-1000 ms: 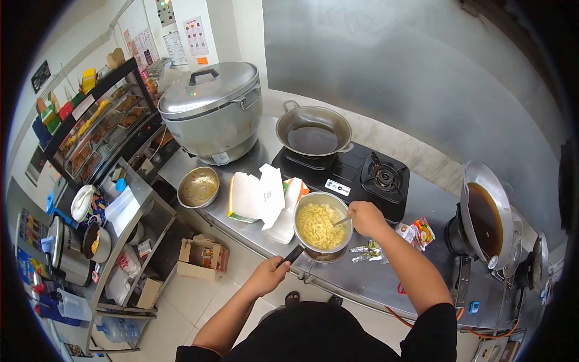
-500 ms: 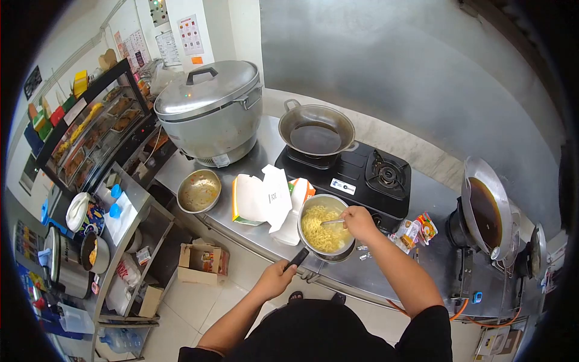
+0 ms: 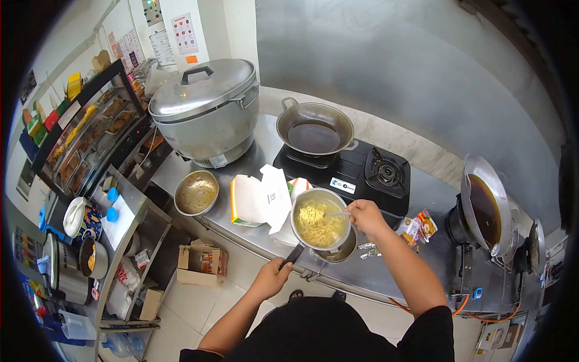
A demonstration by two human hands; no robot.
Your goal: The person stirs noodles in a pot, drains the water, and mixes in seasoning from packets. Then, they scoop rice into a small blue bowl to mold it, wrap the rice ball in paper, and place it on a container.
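My left hand (image 3: 271, 279) is closed round the black handle of a saucepan (image 3: 295, 226), which is over the counter's front edge. Yellow noodles (image 3: 316, 226) and some liquid are in the pan. With my right hand (image 3: 365, 216) I grip a metal utensil (image 3: 336, 213), its far end in the noodles, lifting a clump. A metal bowl (image 3: 339, 252) sits partly under the pan's right side. Just left of the pan stands an open white takeaway box (image 3: 248, 199) with a raised lid.
Behind are a large lidded cooker (image 3: 205, 114), a wok (image 3: 315, 130) on a black gas stove (image 3: 362, 172), and a dirty bowl (image 3: 196, 193). Rightward lie colourful packets (image 3: 416, 228) and a wok of dark liquid (image 3: 484, 208). A cardboard box (image 3: 196, 274) is on the floor.
The saucepan has shifted slightly left and up, uncovering more of the bowl beneath. My right hand has moved right and a little up, and the noodles are bunched higher on the utensil.
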